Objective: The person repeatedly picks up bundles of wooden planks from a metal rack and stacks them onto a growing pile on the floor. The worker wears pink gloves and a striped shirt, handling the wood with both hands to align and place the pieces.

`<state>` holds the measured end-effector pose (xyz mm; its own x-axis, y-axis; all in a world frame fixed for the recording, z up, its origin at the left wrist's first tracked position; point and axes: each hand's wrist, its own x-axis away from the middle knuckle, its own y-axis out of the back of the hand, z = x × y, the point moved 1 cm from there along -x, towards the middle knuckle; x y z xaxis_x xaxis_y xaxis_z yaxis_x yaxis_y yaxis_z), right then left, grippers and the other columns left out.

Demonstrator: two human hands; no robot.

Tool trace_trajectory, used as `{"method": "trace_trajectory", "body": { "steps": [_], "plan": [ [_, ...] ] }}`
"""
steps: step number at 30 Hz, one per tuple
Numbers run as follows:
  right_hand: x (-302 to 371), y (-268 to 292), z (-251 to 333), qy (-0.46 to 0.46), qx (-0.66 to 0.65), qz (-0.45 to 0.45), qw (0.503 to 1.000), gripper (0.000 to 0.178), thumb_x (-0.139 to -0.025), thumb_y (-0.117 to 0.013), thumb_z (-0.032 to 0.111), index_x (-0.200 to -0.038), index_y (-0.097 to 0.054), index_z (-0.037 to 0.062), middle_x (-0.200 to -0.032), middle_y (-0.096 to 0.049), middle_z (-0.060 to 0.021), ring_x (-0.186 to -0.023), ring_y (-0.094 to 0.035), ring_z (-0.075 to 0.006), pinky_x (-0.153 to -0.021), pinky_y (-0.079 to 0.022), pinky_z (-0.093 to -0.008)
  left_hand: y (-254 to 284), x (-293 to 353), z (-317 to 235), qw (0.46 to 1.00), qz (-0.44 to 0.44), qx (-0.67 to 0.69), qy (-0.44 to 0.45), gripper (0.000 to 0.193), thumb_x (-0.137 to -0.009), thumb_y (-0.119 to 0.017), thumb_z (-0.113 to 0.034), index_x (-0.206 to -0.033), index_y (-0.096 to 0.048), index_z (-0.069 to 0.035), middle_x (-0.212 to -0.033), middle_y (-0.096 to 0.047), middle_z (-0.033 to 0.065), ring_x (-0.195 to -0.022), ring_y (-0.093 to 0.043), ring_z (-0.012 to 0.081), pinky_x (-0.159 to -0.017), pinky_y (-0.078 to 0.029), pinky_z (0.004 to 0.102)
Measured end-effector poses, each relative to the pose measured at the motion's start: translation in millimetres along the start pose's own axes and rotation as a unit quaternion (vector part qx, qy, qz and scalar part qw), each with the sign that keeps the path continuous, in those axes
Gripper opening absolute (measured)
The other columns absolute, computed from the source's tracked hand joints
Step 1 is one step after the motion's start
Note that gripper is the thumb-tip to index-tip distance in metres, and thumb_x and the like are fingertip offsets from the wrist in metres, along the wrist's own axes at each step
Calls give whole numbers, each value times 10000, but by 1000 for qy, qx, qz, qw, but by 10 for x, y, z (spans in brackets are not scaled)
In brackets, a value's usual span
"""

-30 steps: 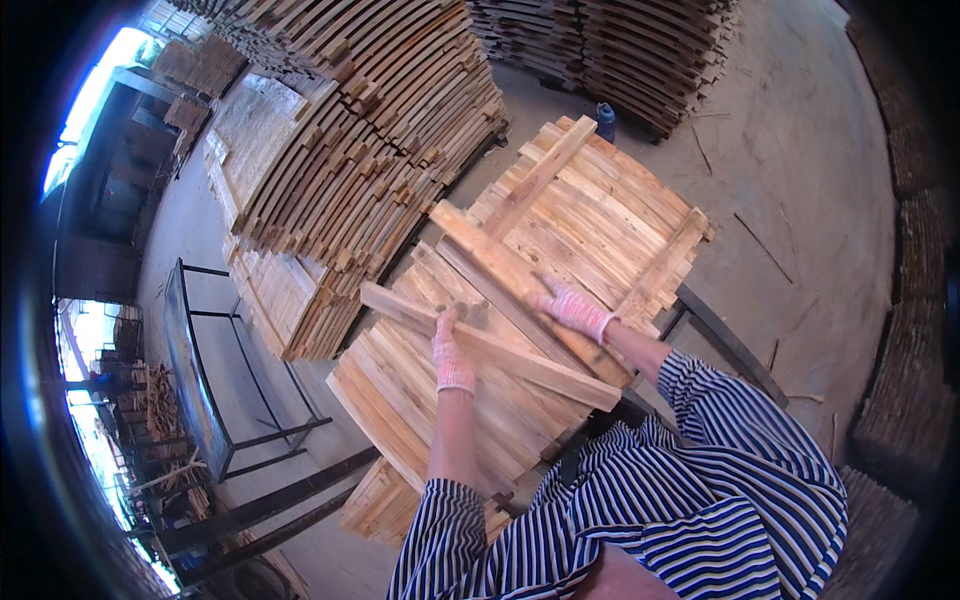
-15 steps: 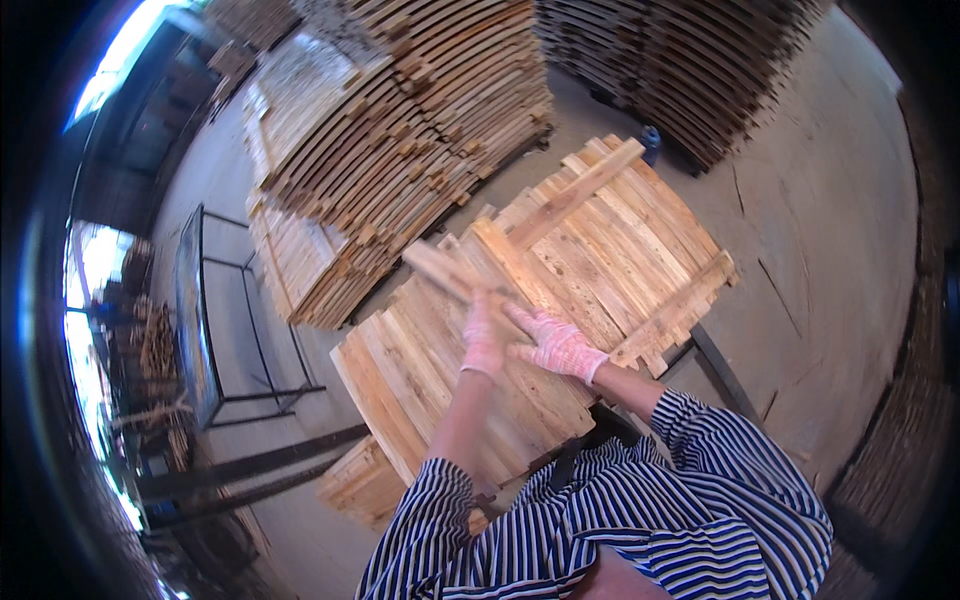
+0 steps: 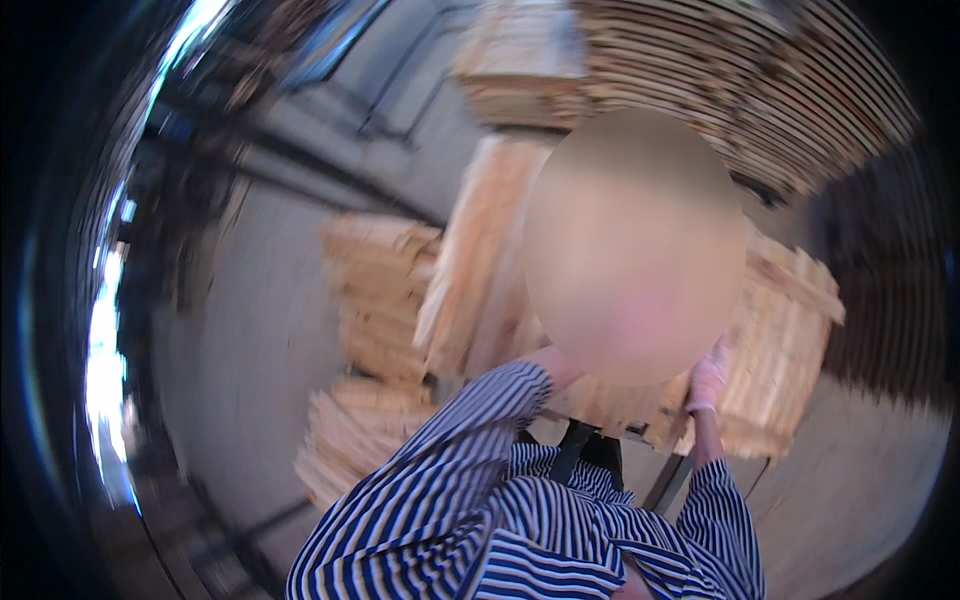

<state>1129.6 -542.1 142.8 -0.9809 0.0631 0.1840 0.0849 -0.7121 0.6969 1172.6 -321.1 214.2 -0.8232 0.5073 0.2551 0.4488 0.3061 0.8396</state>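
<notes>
Pale wooden boards lie side by side before me, with a slatted wooden panel at their right. My left hand shows only as a pink smear over the boards. A blurred oval patch hides its fingers and whatever it touches. My right hand, in a pink-and-white glove, is at the near left part of the slatted panel. Its fingertips run under the blurred patch, so its grip is unclear. The short wooden piece seen earlier between my hands cannot be made out.
Small piles of boards stand at the left, with loose slats nearer me. Tall board stacks fill the far side. A darker stack stands far right. A dark metal beam crosses at the left.
The view has swung left. My hands have moved apart: the left stays over the boards, the right is now beside the slatted panel. The wooden piece they handled is hidden.
</notes>
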Motion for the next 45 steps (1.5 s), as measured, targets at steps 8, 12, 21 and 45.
{"method": "trace_trajectory", "body": {
  "steps": [8,12,21,45],
  "plan": [
    [123,-14,254,-2,-186,26,982,569,-1098,-411,321,-1610,-288,105,-1656,-308,-119,-1513,-288,-261,-1239,-232,-367,-498,1018,-143,960,-157,210,96,982,-798,-749,-541,-1566,-354,-74,-1653,-250,201,-1548,-144,412,-1263,-110,538],
    [-17,155,153,26,48,28,998,573,-1082,-457,351,-1575,-361,77,-1627,-351,-135,-1419,-422,-314,-1158,-360,-376,-1188,2782,-112,856,-345,357,141,813,-838,-727,-470,-1490,-474,-54,-1566,-398,211,-1499,-286,393,-1243,-203,529],
    [2357,-1500,2462,357,6,139,924,474,-1039,-559,224,-1470,-500,38,-1460,-512,-210,-1291,-541,-311,-1109,-454,-386,-3515,6959,-19,275,-237,493,791,811,-893,-647,-506,-1521,-409,-51,-1568,-404,218,-1446,-405,351,-1186,-340,437],
    [6802,-6032,2491,171,202,766,585,613,-943,-683,409,-1389,-513,24,-1203,-667,-166,-1141,-633,-273,-1010,-483,-370,-5088,8418,597,125,-553,712,414,586,-850,-785,-416,-1199,-554,-6,-1053,-712,149,-931,-703,278,-823,-566,461]
  ]
}}
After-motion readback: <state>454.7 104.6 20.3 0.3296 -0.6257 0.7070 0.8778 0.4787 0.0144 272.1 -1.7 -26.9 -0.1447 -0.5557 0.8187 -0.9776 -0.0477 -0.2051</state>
